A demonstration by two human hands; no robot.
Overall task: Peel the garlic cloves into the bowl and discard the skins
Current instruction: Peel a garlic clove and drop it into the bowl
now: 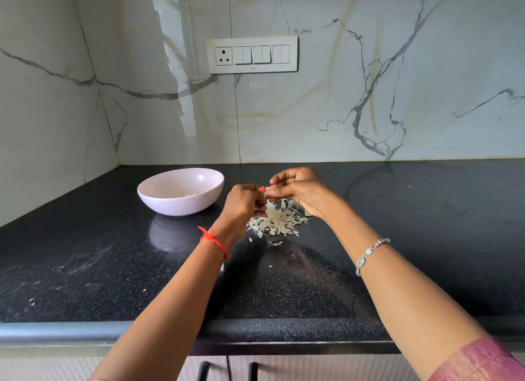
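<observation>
Garlic clove (265, 195) pinched by left hand (241, 203), right hand (299, 190).

Garlic clove (265, 195): small and pale, mostly hidden. It's pinched in the air between the fingertips of the left hand (243, 203) and the right hand (298, 191), above the far edge of the skins.
Skins (277, 221): loose heap of thin whitish papery strips on the black counter (397, 238), right of the bowl, with a few stray flakes just in front.
Bowl (170, 204): pale pink, round, shallow, upright, apart from the heap. A few peeled pieces (191, 194) lie in its bottom; count unclear.
</observation>
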